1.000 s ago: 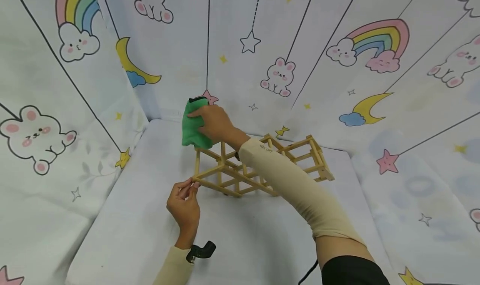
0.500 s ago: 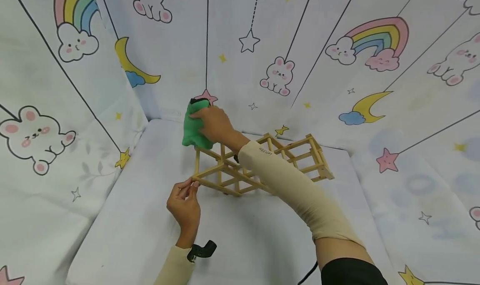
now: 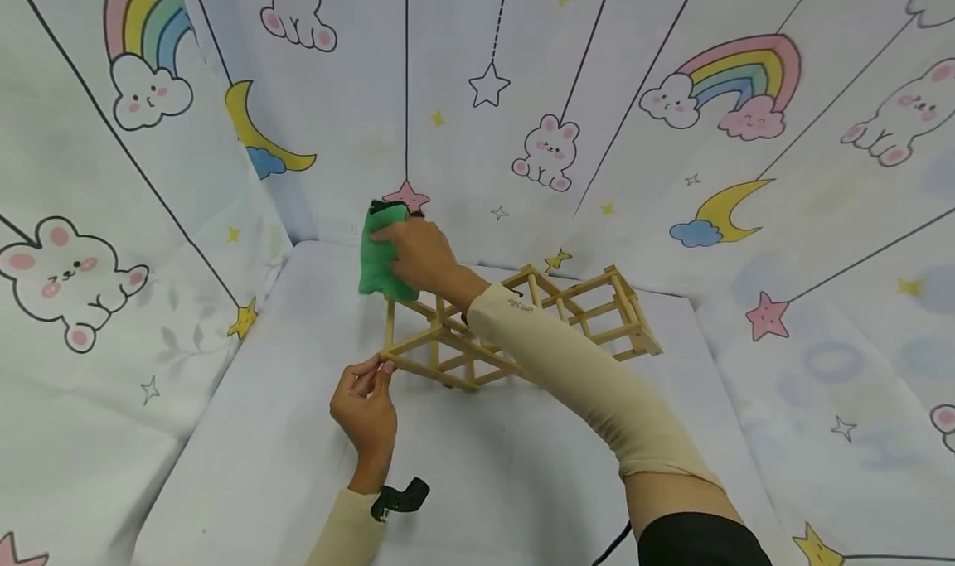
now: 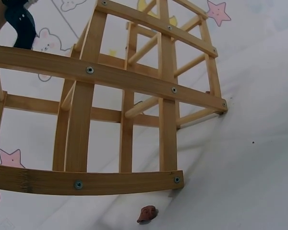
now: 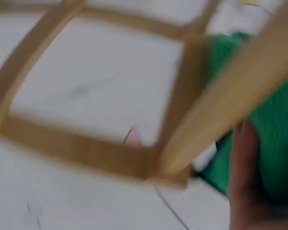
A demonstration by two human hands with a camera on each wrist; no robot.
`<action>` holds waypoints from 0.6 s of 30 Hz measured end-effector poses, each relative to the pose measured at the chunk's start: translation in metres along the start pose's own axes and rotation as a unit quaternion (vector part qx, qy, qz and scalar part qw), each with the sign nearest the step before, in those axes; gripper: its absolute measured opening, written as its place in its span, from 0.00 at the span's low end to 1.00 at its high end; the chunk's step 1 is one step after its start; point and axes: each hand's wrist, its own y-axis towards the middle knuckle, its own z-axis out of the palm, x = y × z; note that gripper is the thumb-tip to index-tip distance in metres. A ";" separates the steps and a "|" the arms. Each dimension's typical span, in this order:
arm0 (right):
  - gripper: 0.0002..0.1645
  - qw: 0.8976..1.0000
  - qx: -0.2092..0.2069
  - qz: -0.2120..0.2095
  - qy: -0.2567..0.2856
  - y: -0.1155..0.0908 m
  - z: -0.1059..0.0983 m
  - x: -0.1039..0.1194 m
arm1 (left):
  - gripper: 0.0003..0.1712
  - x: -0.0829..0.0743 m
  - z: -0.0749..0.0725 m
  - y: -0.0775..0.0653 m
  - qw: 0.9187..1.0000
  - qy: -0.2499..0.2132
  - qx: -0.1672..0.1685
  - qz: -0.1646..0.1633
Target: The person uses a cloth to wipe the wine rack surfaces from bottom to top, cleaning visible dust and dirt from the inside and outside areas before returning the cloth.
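Observation:
A light wooden slatted rack (image 3: 390, 326) lies across the white table, its bars joined by screws that show on the wooden frame (image 4: 129, 82) in the left wrist view. My left hand (image 3: 366, 408) pinches its near left corner between thumb and fingers. At the far left corner, my right hand (image 3: 425, 255) holds a green knitted cloth (image 3: 376, 259) with a black edge against the wood. In the right wrist view a thumb (image 5: 245, 158) presses on the green cloth (image 5: 278, 143) beside a blurred bar. Part of the rack is hidden behind the right forearm.
A small reddish-brown lump (image 4: 147, 214) sits on the table by the rack's near side. Printed fabric walls (image 3: 462, 160) stand behind and on both sides of the white table (image 3: 462, 466). A black cord (image 3: 613, 543) runs near the front edge.
The right hand and green cloth have shifted slightly at the rack's far left corner. The head view has moved a little. The left hand keeps its hold on the near corner.

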 end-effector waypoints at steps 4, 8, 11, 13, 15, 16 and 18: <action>0.30 0.989 0.136 0.007 0.053 -0.003 0.004 0.006 | 0.11 0.000 -0.001 -0.002 1.000 0.000 -0.009 0.002; 0.27 0.996 0.074 -0.025 -0.043 -0.002 0.011 -0.001 | 0.11 0.000 -0.001 -0.003 1.000 -0.009 -0.006 -0.007; 0.28 0.997 -0.027 -0.012 -0.076 0.000 0.005 -0.009 | 0.12 0.001 0.000 -0.004 1.000 -0.008 -0.002 -0.014; 0.27 0.998 -0.038 0.012 -0.038 -0.001 -0.002 -0.010 | 0.12 0.001 0.000 -0.004 1.000 -0.007 -0.002 -0.015; 0.29 0.999 0.001 0.035 0.029 -0.003 -0.009 -0.008 | 0.12 0.001 0.000 -0.004 1.000 -0.004 -0.002 -0.011; 0.30 0.996 0.033 0.046 0.063 -0.005 -0.011 -0.005 | 0.12 0.001 -0.001 -0.004 1.000 -0.003 -0.002 -0.009; 0.32 0.989 0.090 0.056 0.100 -0.007 -0.011 -0.002 | 0.12 0.002 -0.002 -0.004 1.000 -0.004 -0.003 -0.004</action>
